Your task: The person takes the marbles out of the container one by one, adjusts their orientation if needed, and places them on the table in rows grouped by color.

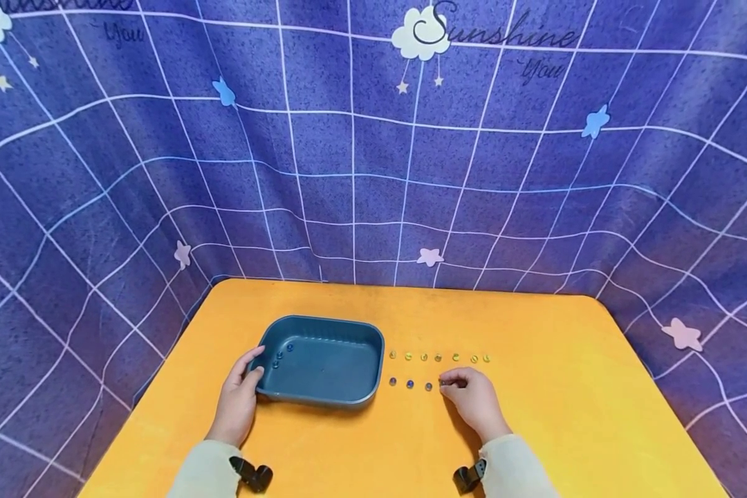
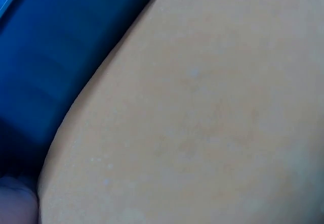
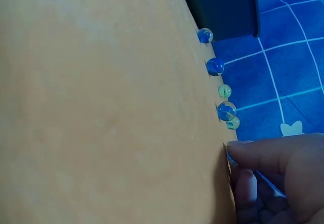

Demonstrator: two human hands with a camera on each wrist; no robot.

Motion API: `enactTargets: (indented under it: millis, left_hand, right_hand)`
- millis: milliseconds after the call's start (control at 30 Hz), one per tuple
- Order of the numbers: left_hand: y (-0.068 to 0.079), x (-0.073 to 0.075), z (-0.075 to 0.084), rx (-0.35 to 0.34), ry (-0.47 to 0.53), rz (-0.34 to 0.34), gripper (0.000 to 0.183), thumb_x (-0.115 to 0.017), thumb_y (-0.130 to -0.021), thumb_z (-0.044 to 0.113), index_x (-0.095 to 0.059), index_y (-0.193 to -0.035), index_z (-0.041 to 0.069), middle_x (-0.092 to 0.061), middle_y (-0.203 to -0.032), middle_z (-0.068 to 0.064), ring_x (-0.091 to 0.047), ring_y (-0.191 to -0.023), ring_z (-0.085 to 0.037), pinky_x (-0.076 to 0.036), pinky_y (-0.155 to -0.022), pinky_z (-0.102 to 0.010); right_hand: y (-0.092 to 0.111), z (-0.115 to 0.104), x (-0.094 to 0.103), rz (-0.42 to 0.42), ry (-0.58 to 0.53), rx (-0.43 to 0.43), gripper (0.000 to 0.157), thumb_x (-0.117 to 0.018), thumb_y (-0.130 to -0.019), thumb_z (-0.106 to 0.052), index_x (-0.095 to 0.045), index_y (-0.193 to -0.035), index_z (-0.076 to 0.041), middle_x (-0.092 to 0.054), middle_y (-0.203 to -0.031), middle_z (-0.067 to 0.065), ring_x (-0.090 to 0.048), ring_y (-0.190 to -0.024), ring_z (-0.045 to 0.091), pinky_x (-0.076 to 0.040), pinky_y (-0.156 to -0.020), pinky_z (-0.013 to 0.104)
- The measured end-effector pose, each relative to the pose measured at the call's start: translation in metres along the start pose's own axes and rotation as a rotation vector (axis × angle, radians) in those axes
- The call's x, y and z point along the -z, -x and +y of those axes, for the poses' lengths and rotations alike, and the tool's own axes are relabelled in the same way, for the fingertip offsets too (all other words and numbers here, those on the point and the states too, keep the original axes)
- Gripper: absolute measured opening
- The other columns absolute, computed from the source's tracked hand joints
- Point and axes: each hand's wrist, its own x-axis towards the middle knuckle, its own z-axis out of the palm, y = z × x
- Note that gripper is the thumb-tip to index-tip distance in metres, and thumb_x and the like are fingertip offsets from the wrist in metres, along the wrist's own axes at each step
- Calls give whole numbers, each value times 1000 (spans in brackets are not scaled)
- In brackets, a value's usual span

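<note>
My left hand grips the left rim of a dark teal plastic tray, fingers over the edge. Inside the tray, near that hand, lie a few dark blue marbles. My right hand is low over the table, thumb and fingertips pinching a marble at the right end of the front row; the fingers mostly hide it. Left of it in that row are bluish marbles, among them a deep blue marble. Behind runs a row of several yellowish marbles. A blue-swirled marble shows near the fingertips in the right wrist view.
Everything stands on a yellow table. A blue-purple curtain with white grid lines hangs behind and along both sides. The tray's right wall stands close to the left ends of both marble rows.
</note>
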Motion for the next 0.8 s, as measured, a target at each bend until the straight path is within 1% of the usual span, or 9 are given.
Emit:
enactTargets:
  millis: [200,467,667,733,800]
  left_hand:
    - [1,0,2,12,11,-8,46,-45,-112,31,-42,-157,27,-17,-171,-1,-8,-156,-24,-11,-124,-53]
    - [0,2,0,26,20,-8,46,-44,-112,27,-42,-158,26,-17,-171,0,-8,-156,-21,-10,-125,-49]
    - [0,2,0,24,8,-9,46,-44,-112,28,-42,-158,27,-17,-171,1,-8,-156,-21,-11,-125,-50]
    - [0,2,1,17,9,-12,46,-44,-112,29,-42,-158,26,-17,-171,0,-8,-156,-22,-11,-125,-51]
    - [0,2,1,13,14,-15,46,-44,-112,29,-42,-158,26,-17,-171,0,-8,-156,-22,-11,-125,-51]
  right_hand:
    - [0,-1,0,8,-18,-21,9,-78,-90,-6,-79,-97,-10,-67,-90,1,-58,-80,18,-50,-71,32]
    - [0,-1,0,8,-45,-40,13,-80,-89,-8,-79,-102,-8,-68,-92,2,-58,-81,18,-49,-72,32]
    - [0,-6,0,26,-222,-99,21,-76,-91,-5,-75,-111,-1,-72,-101,7,-66,-87,20,-55,-70,30]
    - [2,-11,0,45,-276,-116,23,-75,-91,-5,-74,-114,1,-71,-103,9,-67,-88,20,-56,-69,29]
    - [4,-20,0,63,-309,-110,25,-75,-91,-5,-73,-115,1,-70,-103,10,-65,-88,20,-55,-70,29]
